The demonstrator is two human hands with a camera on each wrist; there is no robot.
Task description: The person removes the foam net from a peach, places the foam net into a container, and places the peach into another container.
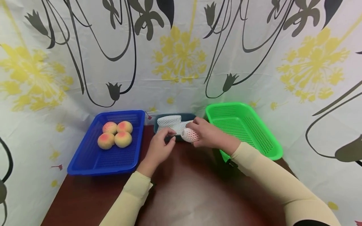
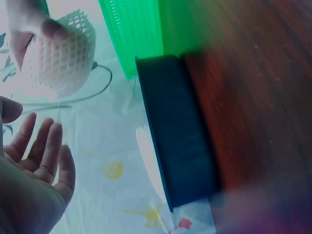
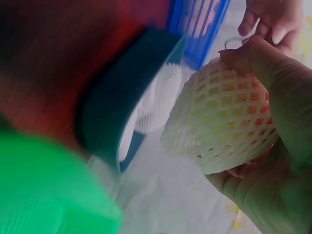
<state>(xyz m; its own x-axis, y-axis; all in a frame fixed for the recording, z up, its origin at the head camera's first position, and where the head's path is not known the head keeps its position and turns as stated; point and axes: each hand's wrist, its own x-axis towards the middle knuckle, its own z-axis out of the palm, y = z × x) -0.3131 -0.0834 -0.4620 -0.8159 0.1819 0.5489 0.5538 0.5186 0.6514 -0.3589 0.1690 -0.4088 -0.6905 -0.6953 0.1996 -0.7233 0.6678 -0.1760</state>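
Note:
My right hand (image 1: 207, 133) grips a peach in a white foam net (image 1: 189, 135), with the thumb on one side and fingers on the other. In the right wrist view the red and yellow skin of the netted peach (image 3: 224, 119) shows through the mesh. Just left of it, my left hand (image 1: 159, 147) holds nothing. Its fingers are loosely bent and apart from the netted peach, as the left hand (image 2: 36, 170) in the left wrist view shows. Behind both hands, white foam nets (image 1: 169, 120) lie in a dark teal box (image 3: 122, 78).
On the left stands a blue basket (image 1: 101, 172) with several bare peaches (image 1: 123, 139) in it. A green basket (image 1: 237, 121) stands on the right, partly behind the right forearm. The brown table (image 1: 192, 188) meets a flower-patterned sheet (image 1: 181, 94) at the back.

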